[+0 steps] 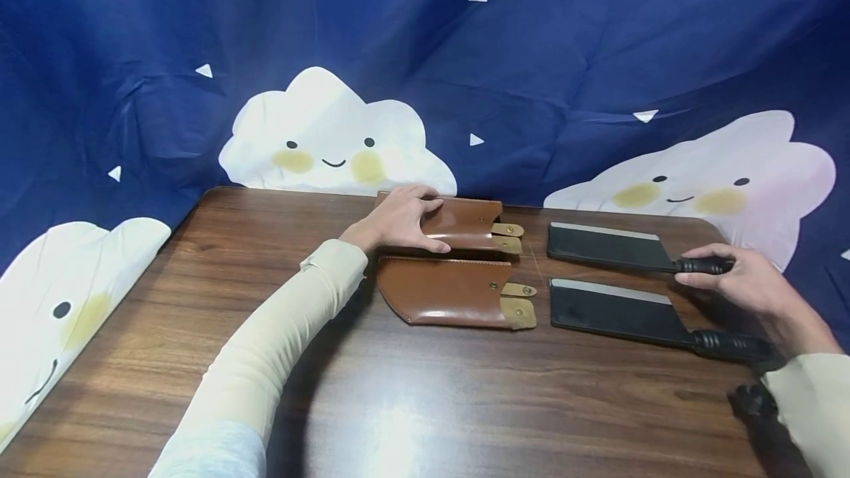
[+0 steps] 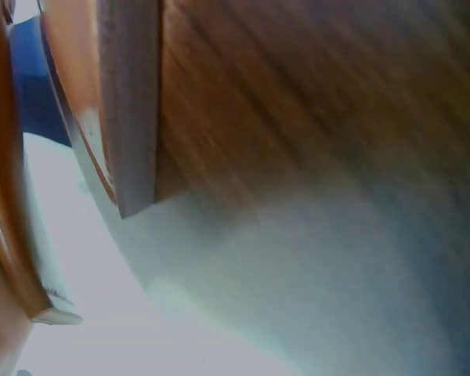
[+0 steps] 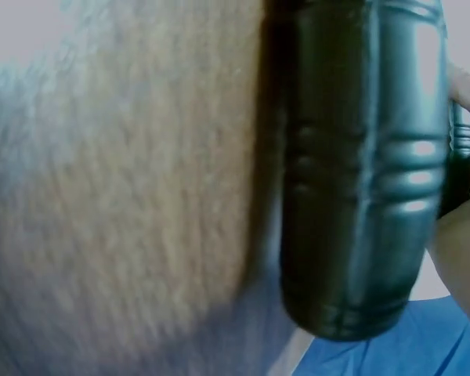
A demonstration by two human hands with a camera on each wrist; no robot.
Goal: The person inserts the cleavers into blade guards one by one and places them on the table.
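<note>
In the head view, my left hand [image 1: 405, 220] grips the farther brown leather sheath [image 1: 465, 221] across its width, thumb along the near edge. The nearer sheath [image 1: 445, 292] lies just in front of it. Each sheath has tan straps at its right end. On the right, my right hand [image 1: 753, 279] holds the black handle [image 1: 704, 265] of the farther cleaver [image 1: 604, 246] between thumb and fingers. The nearer cleaver [image 1: 617, 314] lies beside it, untouched; its handle [image 3: 360, 180] fills much of the right wrist view, with my right hand [image 3: 464, 243] behind.
The wooden table [image 1: 412, 397] extends in front of the sheaths and cleavers. Behind it hangs a blue cloth [image 1: 531, 50] with smiling clouds. A small dark object [image 1: 755, 400] is by my right sleeve.
</note>
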